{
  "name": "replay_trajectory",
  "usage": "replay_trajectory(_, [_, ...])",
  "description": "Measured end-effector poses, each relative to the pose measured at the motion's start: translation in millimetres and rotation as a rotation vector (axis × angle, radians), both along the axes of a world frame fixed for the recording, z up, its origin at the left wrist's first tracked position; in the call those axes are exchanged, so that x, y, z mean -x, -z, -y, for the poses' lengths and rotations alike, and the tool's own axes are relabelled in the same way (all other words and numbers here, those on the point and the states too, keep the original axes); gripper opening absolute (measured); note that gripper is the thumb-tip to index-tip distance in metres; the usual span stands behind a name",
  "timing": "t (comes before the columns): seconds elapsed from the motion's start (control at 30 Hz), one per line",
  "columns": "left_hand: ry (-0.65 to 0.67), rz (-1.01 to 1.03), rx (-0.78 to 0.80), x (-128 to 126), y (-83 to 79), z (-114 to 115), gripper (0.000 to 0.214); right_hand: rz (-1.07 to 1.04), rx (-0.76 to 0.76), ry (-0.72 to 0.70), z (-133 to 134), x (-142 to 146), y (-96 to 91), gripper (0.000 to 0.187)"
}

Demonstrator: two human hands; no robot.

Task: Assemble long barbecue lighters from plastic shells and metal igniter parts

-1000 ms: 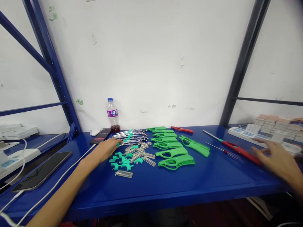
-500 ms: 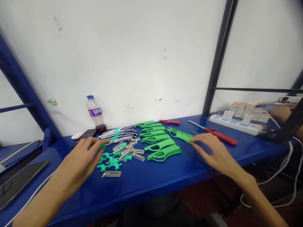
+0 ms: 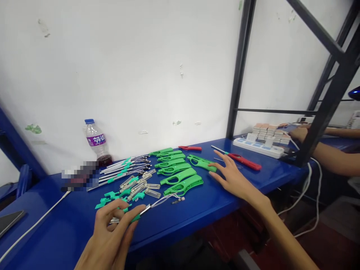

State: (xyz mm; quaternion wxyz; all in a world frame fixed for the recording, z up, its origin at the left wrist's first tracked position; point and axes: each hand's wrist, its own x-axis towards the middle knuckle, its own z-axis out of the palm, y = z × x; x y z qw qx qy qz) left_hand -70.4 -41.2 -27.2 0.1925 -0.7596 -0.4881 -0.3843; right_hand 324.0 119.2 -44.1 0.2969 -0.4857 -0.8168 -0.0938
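My left hand (image 3: 112, 232) is closed in a pinch on a lighter nozzle (image 3: 145, 210), a metal tube with a teal collar. Its thin wires and small dark end piece trail over the table to the right. My right hand (image 3: 237, 182) has its fingers spread, with fingertips at the near end of a single green lighter shell (image 3: 198, 162). Left of that shell lies a column of green lighter shells (image 3: 185, 185). Clear fuel tanks (image 3: 152, 193) and teal triggers (image 3: 102, 202) lie in a heap beyond my left hand. More metal nozzles (image 3: 112, 178) are lined up behind them.
A red-handled lighter (image 3: 246, 161) and a red shell (image 3: 189, 148) lie toward the back. A drink bottle (image 3: 97, 144) stands by the wall. A white power strip (image 3: 258, 148) sits at right, near the black rack post (image 3: 239, 75). Another person's arm (image 3: 334, 155) shows beyond.
My left hand has brought the nozzle from beside the row of nozzles toward the table's front edge. My right hand stays by the single green shell, fingers more stretched. The view has turned right.
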Motion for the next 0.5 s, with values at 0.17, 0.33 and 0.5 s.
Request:
replay_trajectory(0.17, [0.001,-0.054,-0.089,15.9,5.4,-7.4,0.034,0.054,-0.042,0.064,-13.7,5.3,-1.7,0.034])
replay_trajectory(0.33, [-0.034,0.043,-0.126,22.6,12.6,-11.3,0.033,0.119,-0.018,0.136,-32.5,13.9,-0.8,0.038])
replay_trajectory(0.5, [0.020,0.136,-0.108,18.3,28.5,-16.1,0.033,0.206,0.006,0.150,-41.1,18.4,-3.5,0.032])
